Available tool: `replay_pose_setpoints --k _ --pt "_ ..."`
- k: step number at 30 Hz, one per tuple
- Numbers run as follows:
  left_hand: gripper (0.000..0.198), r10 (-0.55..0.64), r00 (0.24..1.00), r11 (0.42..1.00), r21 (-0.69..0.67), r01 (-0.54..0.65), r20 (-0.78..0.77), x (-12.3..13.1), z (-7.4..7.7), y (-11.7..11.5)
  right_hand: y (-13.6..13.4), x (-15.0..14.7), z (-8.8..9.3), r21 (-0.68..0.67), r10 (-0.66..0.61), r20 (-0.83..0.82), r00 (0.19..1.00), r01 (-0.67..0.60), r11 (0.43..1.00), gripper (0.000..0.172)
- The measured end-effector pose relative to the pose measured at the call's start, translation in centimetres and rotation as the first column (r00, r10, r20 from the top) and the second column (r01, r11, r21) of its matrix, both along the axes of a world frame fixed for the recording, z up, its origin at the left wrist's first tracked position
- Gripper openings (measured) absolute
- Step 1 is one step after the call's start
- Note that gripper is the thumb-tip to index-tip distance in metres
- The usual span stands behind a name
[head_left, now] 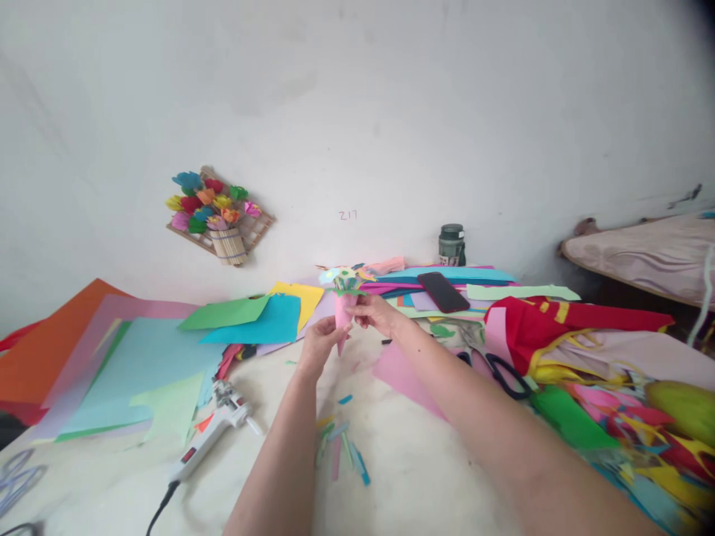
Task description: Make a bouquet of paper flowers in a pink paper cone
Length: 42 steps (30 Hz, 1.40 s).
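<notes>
Between my two hands stands a small paper bouquet in a pink paper cone (pixel 345 309), its point facing down. Pale blue, white and yellow paper flowers (pixel 345 278) with green bits show at its top. My left hand (pixel 319 341) pinches the lower part of the cone from the left. Around the upper right side of the cone, just under the flowers, the fingers of my right hand (pixel 375 313) are closed. Below them, short paper strips (pixel 342 447) lie scattered on the table (pixel 402 476).
A glue gun (pixel 209 439) with its cable lies at left, near coloured sheets (pixel 150 372). Scissors (pixel 503 376) sit beside my right forearm. Farther back are a phone (pixel 443 291) and a bottle (pixel 450 246). Paper scraps (pixel 642 432) heap at right. A flower decoration (pixel 215 212) hangs on the wall.
</notes>
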<state>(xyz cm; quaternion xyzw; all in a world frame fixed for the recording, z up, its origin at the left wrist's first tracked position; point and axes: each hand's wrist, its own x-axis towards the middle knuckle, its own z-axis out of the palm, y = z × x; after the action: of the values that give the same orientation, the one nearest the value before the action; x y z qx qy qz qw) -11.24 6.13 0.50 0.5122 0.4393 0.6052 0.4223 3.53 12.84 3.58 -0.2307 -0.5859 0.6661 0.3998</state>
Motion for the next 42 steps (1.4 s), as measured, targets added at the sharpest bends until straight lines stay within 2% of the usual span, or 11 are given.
replay_pose_setpoints --k 3,10,14,18,22,26,28,32,38,42 --pt "0.039 0.015 1.0 1.0 0.011 -0.015 -0.023 0.0 0.1 0.1 -0.4 0.2 0.1 0.041 0.004 0.013 1.0 -0.004 0.999 0.033" --pt "0.04 0.187 0.982 0.981 0.062 -0.186 -0.009 -0.2 -0.1 0.1 -1.3 0.3 0.5 0.126 0.038 0.043 0.998 -0.043 0.991 0.03" --pt "0.043 0.258 0.966 0.959 0.114 -0.26 0.025 -0.2 -0.3 0.2 -1.6 -0.1 0.4 0.185 -0.017 0.059 0.998 0.005 0.983 0.026" --pt "0.046 0.274 0.961 0.954 0.111 -0.278 0.045 -0.1 -0.2 0.2 -1.6 -0.7 -0.1 0.245 -0.049 0.072 0.996 0.03 0.969 0.023" --pt "0.041 0.245 0.969 0.965 0.099 -0.244 -0.006 0.1 0.2 0.0 -1.5 -0.7 -0.3 0.257 -0.019 0.054 0.998 0.004 0.966 0.019" --pt "0.034 0.3 0.954 0.949 0.099 -0.298 -0.007 0.3 0.7 -0.3 -1.8 -0.2 0.1 0.239 0.002 0.036 0.999 -0.011 0.971 0.015" --pt "0.034 0.302 0.953 0.947 0.101 -0.304 0.034 0.2 0.8 -0.4 -1.9 0.0 0.6 0.212 -0.051 0.001 0.999 0.05 0.976 0.013" --pt "0.034 0.292 0.953 0.948 0.106 -0.3 0.085 0.0 0.6 -0.5 -1.6 0.4 1.3 0.064 -0.215 -0.08 0.973 0.22 0.973 0.015" --pt "0.046 0.349 0.933 0.928 0.108 -0.357 0.083 -0.1 0.3 -0.5 -1.7 1.2 2.3 -0.097 -0.224 -0.144 0.964 0.211 0.973 0.044" --pt "0.045 0.455 0.891 0.882 0.142 -0.449 -0.007 -0.2 0.0 -0.5 -2.2 1.6 3.3 -0.133 -0.225 -0.105 0.969 0.211 0.968 0.05"
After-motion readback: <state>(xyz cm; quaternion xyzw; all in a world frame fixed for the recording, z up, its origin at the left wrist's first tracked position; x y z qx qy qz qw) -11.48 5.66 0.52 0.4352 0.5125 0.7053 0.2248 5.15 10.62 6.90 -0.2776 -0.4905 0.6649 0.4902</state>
